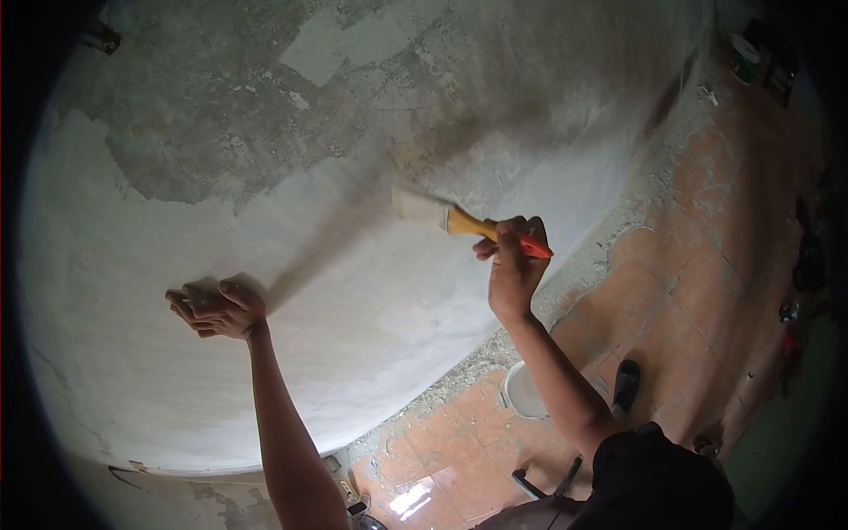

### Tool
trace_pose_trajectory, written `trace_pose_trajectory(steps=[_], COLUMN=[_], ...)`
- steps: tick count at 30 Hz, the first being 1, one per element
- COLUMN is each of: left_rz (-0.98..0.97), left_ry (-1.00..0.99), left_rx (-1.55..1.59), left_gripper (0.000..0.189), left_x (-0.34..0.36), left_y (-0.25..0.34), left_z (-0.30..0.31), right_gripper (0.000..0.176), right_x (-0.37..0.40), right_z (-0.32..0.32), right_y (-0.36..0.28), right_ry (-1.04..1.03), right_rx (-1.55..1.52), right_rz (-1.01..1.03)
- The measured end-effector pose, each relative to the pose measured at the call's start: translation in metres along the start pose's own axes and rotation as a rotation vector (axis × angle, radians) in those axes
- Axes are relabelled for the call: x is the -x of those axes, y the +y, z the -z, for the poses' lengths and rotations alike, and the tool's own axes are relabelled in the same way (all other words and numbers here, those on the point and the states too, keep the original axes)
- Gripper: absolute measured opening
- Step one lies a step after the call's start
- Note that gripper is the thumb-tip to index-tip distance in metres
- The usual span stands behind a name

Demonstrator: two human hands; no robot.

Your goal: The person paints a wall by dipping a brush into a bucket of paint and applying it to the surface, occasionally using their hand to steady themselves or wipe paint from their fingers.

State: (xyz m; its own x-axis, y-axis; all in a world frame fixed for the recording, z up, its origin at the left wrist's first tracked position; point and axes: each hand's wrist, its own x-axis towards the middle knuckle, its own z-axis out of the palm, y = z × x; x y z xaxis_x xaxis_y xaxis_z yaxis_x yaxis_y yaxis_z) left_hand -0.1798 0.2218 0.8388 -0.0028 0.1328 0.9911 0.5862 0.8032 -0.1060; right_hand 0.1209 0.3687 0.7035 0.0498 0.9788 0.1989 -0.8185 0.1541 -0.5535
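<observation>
A wide paintbrush [468, 223] with pale bristles and a yellow handle with a red end is held in my right hand [517, 265]. Its bristles point left, at the boundary between the white-coated part and the bare grey part of the wall [353, 274]. My fingers wrap round the handle near its red end. Lower on the left, my left hand [216, 307] is against or very close to the white-coated surface. Its fingers are loosely bent with the thumb apart, and I see nothing held in it.
A pale bucket [526, 390] stands on the orange tiled floor [468, 420], partly behind my right forearm. Near it is a dark slipper [627, 380] on a foot. Rough debris [609, 238] lines the wall's base. Several dark items lie along the far right.
</observation>
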Motion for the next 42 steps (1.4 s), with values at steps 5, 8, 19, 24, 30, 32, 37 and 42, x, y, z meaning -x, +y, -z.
trace_pose_trajectory(steps=[5, 8, 19, 24, 30, 32, 37, 42], left_rz=[0.006, 0.001, 0.033, 0.024, 0.013, 0.022, 0.013, 0.035], left_ry=[-0.002, -0.017, -0.027, -0.023, -0.018, -0.035, -0.026, -0.038], left_rx=[-0.008, -0.027, -0.009, -0.003, -0.015, -0.023, -0.024, -0.008], left_gripper=[0.082, 0.083, 0.086, 0.085, 0.083, 0.083, 0.084, 0.083], left_x=[0.0, 0.0, 0.002, 0.001, 0.0, 0.0, 0.001, 0.001], left_y=[0.0, 0.0, -0.006, -0.005, -0.003, -0.003, -0.005, -0.006], left_z=[0.0, 0.0, -0.004, -0.002, -0.002, 0.0, -0.003, -0.003], right_gripper=[0.019, 0.022, 0.016, 0.018, 0.016, 0.016, 0.018, 0.015], right_x=[-0.013, -0.012, 0.015, 0.023, 0.022, 0.018, 0.004, 0.023], right_z=[-0.037, -0.052, -0.048, -0.027, -0.002, -0.015, -0.044, -0.019], right_y=[0.005, 0.019, 0.068, 0.075, 0.052, 0.039, 0.039, 0.067], right_ry=[0.118, 0.15, 0.008, 0.047, 0.072, 0.079, -0.118, -0.062], right_rx=[-0.499, -0.611, -0.245, -0.251, -0.443, -0.443, -0.335, -0.119], right_rz=[-0.156, -0.265, -0.168, -0.267, -0.297, -0.27, -0.175, -0.112])
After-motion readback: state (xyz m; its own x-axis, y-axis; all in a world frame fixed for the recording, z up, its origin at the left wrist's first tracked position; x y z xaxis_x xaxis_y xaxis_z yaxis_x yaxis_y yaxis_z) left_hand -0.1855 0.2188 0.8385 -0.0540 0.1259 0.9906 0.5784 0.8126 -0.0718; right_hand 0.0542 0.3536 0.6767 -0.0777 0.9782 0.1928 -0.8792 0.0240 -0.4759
